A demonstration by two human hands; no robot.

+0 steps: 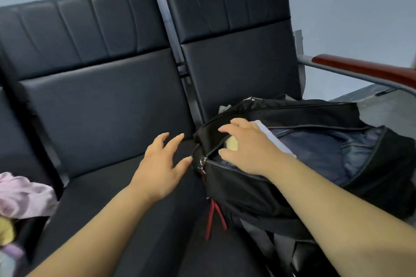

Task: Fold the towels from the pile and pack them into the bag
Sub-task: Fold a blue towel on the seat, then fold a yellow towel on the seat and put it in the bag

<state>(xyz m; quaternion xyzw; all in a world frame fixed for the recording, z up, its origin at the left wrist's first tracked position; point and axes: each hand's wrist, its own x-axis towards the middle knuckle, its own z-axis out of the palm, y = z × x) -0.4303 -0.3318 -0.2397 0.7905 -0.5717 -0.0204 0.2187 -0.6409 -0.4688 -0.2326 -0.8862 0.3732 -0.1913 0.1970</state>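
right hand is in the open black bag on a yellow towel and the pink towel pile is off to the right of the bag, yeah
Not quite: the head view shows the pink towel pile off to the left of the bag. The rest holds: the right hand is in the open bag, on a yellow towel.

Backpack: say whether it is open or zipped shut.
Open: the backpack gapes wide, showing blue lining and a yellow towel beneath the right hand.

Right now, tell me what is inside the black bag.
In the bag: a yellow towel, a white folded cloth and blue lining. The right hand covers most of the yellow towel; anything deeper is hidden.
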